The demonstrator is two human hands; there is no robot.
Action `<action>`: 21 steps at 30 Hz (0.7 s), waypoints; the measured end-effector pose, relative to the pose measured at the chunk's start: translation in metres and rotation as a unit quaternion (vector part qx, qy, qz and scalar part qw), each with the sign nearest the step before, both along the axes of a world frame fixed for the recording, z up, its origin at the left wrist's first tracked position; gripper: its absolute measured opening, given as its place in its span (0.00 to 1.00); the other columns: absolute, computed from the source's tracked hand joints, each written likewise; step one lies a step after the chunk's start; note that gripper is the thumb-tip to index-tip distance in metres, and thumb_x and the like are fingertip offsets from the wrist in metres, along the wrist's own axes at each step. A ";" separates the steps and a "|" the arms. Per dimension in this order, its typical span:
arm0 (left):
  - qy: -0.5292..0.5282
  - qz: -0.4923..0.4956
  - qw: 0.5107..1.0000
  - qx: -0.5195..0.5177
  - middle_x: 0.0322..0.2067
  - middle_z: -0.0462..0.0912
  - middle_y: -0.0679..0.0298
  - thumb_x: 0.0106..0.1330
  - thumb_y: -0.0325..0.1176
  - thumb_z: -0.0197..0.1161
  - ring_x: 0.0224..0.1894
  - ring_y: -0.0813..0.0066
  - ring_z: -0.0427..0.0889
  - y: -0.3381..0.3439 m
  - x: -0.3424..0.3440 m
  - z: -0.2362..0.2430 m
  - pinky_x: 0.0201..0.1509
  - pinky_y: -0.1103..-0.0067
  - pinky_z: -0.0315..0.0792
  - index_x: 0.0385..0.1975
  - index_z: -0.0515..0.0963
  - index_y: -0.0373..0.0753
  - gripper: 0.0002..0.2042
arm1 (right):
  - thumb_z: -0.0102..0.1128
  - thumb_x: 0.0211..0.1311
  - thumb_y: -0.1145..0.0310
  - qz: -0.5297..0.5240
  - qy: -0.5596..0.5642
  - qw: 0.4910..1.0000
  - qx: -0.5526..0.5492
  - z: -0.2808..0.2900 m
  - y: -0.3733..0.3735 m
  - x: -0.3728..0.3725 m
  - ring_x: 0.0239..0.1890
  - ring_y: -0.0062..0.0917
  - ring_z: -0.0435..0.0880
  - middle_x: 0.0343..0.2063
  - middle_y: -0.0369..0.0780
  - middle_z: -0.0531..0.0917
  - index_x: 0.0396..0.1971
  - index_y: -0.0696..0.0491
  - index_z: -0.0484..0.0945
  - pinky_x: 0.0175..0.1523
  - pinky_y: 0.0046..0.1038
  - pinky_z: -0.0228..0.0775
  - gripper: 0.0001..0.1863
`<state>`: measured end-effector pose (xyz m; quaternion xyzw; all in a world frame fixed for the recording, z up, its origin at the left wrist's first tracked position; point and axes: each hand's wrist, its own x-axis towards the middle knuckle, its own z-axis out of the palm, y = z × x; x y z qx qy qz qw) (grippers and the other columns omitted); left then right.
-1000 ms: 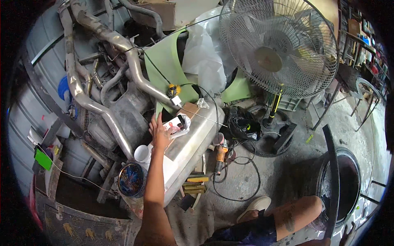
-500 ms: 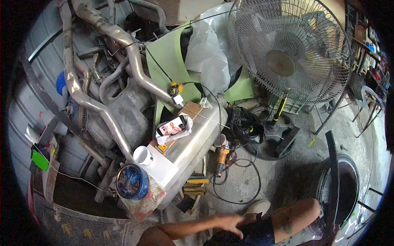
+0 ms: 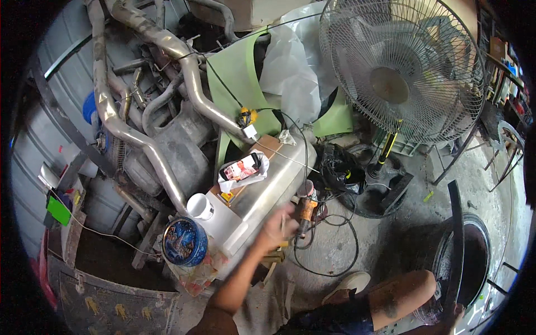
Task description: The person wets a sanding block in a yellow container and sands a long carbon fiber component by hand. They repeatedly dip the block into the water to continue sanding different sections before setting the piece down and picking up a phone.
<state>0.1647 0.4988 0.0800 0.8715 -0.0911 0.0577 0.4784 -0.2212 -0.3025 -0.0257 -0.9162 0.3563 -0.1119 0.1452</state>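
Note:
My left hand [image 3: 278, 228], blurred by motion, is raised beside the long silver metal body [image 3: 273, 178], a little left of an orange-and-black power tool [image 3: 307, 211] with a cord; its grip is unclear. My right hand [image 3: 455, 315] is at lower right, around the lower end of a long dark flat bar [image 3: 456, 240]. On the silver body lie a cardboard piece [image 3: 267, 145], a lit phone [image 3: 241, 167] in crumpled white wrapping and a white sheet [image 3: 226, 229] with a white cup [image 3: 200, 205]. A blue round tin [image 3: 184, 241] stands at the near end.
A large fan [image 3: 389, 84] stands at upper right, with a black bag [image 3: 340, 170] below. Bent exhaust pipes [image 3: 156, 156] and green sheets [image 3: 234, 72] crowd the upper left. A black drum [image 3: 474, 262] and my bent knee [image 3: 413, 293] are at lower right; cords lie on the floor.
My left hand left the phone, dropped toward my thigh, then rose again to the right of the silver body, near the power tool. The view has shifted slightly.

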 end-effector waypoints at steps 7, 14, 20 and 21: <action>-0.190 0.223 0.910 0.293 0.63 0.66 0.51 0.51 0.35 0.77 0.65 0.49 0.65 0.152 0.093 0.082 0.67 0.59 0.61 0.67 0.63 0.39 0.41 | 0.61 0.65 0.45 -0.042 0.145 0.987 -0.047 0.032 0.020 0.006 0.38 0.40 0.83 0.34 0.45 0.86 0.49 0.49 0.84 0.42 0.41 0.77 0.24; -0.098 0.220 0.884 0.401 0.71 0.54 0.53 0.42 0.39 0.82 0.71 0.48 0.56 0.169 0.142 0.047 0.69 0.55 0.55 0.74 0.52 0.49 0.56 | 0.62 0.62 0.40 0.005 0.093 0.993 -0.073 -0.002 -0.011 -0.025 0.30 0.41 0.84 0.33 0.43 0.87 0.49 0.46 0.83 0.35 0.41 0.77 0.27; -0.059 0.211 0.885 0.411 0.71 0.54 0.54 0.39 0.42 0.84 0.72 0.49 0.54 0.164 0.153 0.033 0.69 0.55 0.55 0.74 0.52 0.50 0.59 | 0.62 0.61 0.39 0.007 0.098 0.991 -0.086 -0.007 -0.016 -0.034 0.28 0.42 0.84 0.33 0.43 0.87 0.49 0.45 0.83 0.32 0.42 0.77 0.28; -0.054 0.207 0.877 0.430 0.71 0.54 0.55 0.38 0.43 0.84 0.72 0.49 0.54 0.167 0.152 0.032 0.68 0.55 0.57 0.74 0.53 0.49 0.59 | 0.62 0.61 0.39 0.002 0.099 0.992 -0.081 -0.007 -0.012 -0.030 0.29 0.42 0.84 0.33 0.43 0.87 0.49 0.46 0.82 0.33 0.42 0.77 0.28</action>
